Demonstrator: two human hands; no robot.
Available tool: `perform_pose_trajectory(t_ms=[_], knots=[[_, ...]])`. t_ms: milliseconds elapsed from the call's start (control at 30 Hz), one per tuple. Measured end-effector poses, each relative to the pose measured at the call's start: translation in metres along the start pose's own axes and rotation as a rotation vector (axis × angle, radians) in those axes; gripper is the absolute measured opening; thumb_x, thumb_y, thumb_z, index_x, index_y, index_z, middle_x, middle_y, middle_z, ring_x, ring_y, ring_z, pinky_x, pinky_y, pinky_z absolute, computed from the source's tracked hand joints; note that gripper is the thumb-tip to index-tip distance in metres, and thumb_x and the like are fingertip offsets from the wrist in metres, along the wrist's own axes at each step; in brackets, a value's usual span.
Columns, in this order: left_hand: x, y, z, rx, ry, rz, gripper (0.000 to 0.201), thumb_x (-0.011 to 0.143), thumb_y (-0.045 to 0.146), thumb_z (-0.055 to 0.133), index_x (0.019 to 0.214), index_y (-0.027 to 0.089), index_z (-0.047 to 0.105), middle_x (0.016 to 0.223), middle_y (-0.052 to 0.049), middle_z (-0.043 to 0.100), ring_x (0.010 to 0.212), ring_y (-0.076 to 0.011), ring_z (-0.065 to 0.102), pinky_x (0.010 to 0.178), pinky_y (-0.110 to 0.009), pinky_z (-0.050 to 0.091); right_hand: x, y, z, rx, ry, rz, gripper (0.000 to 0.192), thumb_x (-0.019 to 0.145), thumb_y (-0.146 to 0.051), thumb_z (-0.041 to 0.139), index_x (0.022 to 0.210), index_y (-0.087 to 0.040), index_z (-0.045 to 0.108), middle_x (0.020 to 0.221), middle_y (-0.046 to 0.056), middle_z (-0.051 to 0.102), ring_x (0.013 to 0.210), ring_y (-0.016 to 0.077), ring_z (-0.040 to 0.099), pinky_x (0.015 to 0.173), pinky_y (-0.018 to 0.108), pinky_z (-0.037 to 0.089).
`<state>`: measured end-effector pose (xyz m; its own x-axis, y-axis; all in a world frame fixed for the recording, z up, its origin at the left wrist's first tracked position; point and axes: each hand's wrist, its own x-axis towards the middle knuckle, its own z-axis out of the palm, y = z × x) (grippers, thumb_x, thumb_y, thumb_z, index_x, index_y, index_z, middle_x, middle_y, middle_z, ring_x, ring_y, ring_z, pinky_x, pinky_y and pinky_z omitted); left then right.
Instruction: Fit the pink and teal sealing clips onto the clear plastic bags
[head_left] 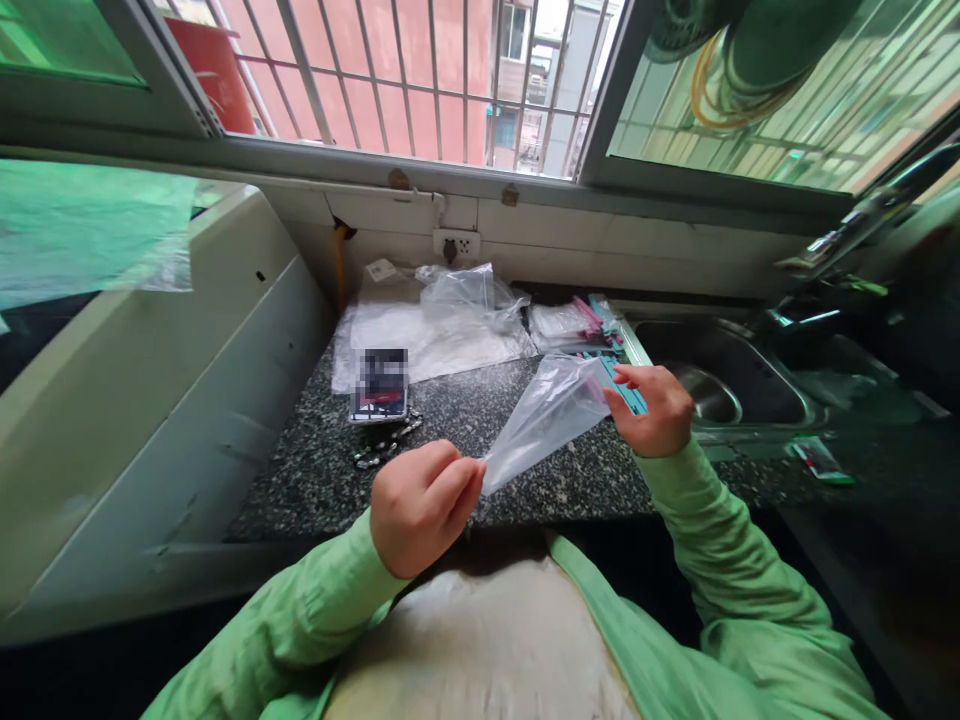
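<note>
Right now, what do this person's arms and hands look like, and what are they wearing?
Both arms are covered to the wrist by loose, creased, light green long sleeves: left sleeve, right sleeve. The left hand and right hand are bare: no gloves, rings or watch visible.

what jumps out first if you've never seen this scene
A clear plastic bag stretched between two hands at centre: the left hand pinches its lower corner, the right hand holds its top edge. Behind, more clear bags lie heaped on the speckled counter, with a steel sink to the right.
</note>
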<state>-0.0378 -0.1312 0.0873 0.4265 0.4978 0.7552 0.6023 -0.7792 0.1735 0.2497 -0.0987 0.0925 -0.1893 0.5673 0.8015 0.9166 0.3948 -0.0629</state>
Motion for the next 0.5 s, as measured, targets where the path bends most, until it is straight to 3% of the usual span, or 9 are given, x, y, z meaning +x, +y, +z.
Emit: perform_pose_trajectory(t_ms=[100, 300, 400, 500], knots=[[0.001, 0.001, 0.001, 0.005, 0.001, 0.021, 0.005, 0.073, 0.016, 0.055, 0.068, 0.015, 0.055, 0.059, 0.000, 0.051, 0.053, -0.0078, 0.043, 0.049, -0.020, 0.032, 0.003, -0.002, 0.003, -0.144, 0.010, -0.108, 0.027, 0.073, -0.029, 0.057, 0.097, -0.016, 0.057, 0.080, 0.007, 0.064, 0.074, 0.0186, 0.057, 0.068, 0.030, 0.043], [0.004, 0.002, -0.003, -0.003, -0.014, 0.037, 0.005, 0.073, 0.015, 0.056, 0.068, 0.015, 0.055, 0.060, 0.000, 0.052, 0.053, -0.0081, 0.044, 0.050, -0.021, 0.033, 0.013, -0.004, 0.006, -0.379, 0.029, -0.239, 0.011, 0.076, -0.024, 0.053, 0.081, -0.018, 0.062, 0.076, 0.004, 0.066, 0.067, 0.0154, 0.055, 0.061, 0.028, 0.036], [0.003, 0.002, -0.006, 0.012, -0.015, 0.039, 0.005, 0.073, 0.015, 0.055, 0.068, 0.015, 0.055, 0.060, 0.000, 0.052, 0.053, -0.0082, 0.044, 0.049, -0.021, 0.033, 0.020, -0.004, 0.005, -0.355, -0.010, -0.234, 0.011, 0.074, -0.023, 0.053, 0.070, -0.018, 0.062, 0.071, 0.003, 0.065, 0.064, 0.0149, 0.054, 0.060, 0.028, 0.035], [0.003, 0.001, -0.008, 0.039, -0.010, 0.051, 0.007, 0.074, 0.016, 0.054, 0.067, 0.015, 0.055, 0.059, 0.000, 0.052, 0.053, -0.0082, 0.044, 0.049, -0.020, 0.033, 0.029, -0.003, 0.004, -0.213, -0.094, -0.125, 0.015, 0.072, -0.022, 0.051, 0.061, -0.017, 0.059, 0.063, 0.003, 0.062, 0.062, 0.0145, 0.053, 0.060, 0.028, 0.037]])
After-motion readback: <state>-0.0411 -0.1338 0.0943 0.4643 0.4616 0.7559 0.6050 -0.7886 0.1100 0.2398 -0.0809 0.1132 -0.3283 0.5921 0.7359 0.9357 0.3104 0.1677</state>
